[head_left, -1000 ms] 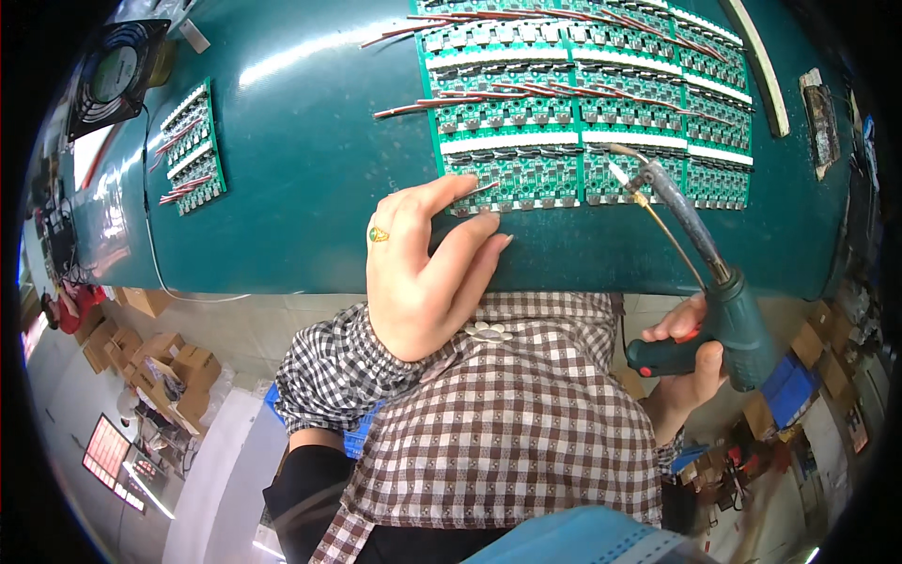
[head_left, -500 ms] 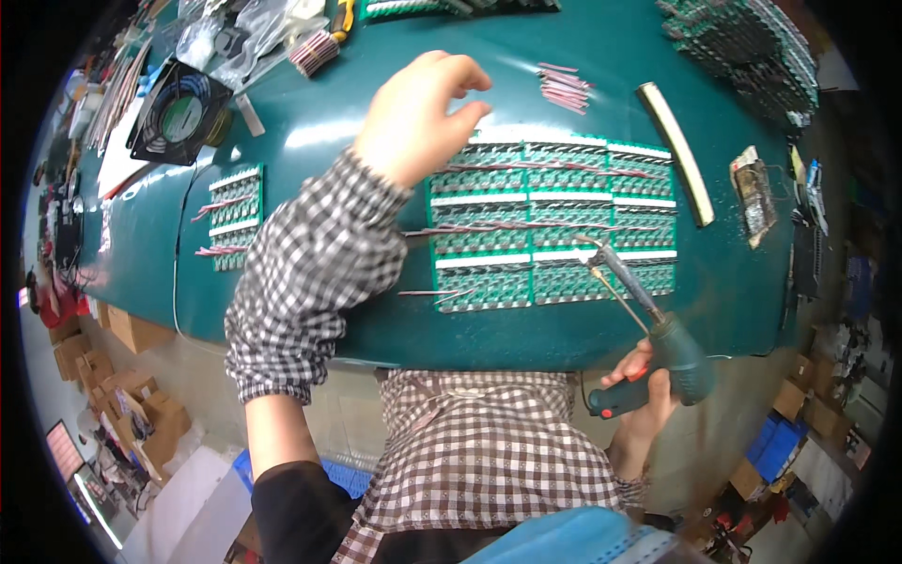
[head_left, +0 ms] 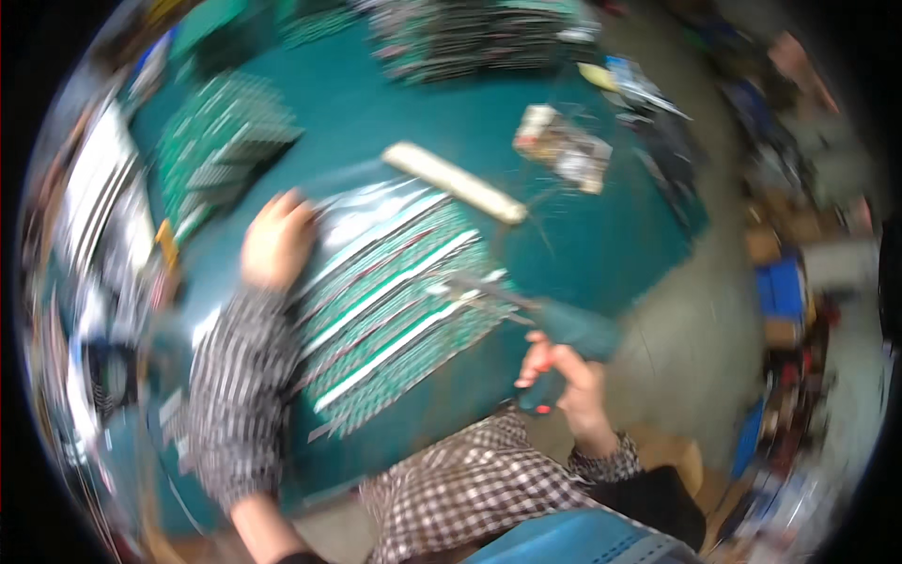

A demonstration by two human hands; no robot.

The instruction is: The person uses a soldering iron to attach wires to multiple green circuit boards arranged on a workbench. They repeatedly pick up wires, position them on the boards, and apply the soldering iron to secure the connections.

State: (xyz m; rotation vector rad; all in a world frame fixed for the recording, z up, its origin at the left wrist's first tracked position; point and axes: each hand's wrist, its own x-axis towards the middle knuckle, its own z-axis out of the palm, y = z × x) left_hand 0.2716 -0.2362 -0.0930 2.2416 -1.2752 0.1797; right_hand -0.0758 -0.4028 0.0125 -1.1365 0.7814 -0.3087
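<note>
My right hand (head_left: 568, 376) is closed round the handle of a green soldering gun (head_left: 573, 327). Its metal tip points left over the right part of a panel of green circuit boards (head_left: 399, 315); blur hides whether they touch. White strips and thin pinkish wires run across the boards. My left hand (head_left: 277, 242), in a checked sleeve, is low over the green table just beyond the panel's upper left corner. Its fingers are bunched and smeared by motion, and whatever lies beneath them is hidden.
A cream-coloured bar (head_left: 456, 181) lies beyond the panel, with a small clear-and-brown packet (head_left: 564, 148) to its right. Stacks of circuit boards stand at the far left (head_left: 221, 141) and far middle (head_left: 470, 42). A black fan (head_left: 108, 376) is at the left.
The view has swung to the right and blurred. My left hand has moved from above the boards to beyond their upper left corner. My right hand still holds the soldering gun.
</note>
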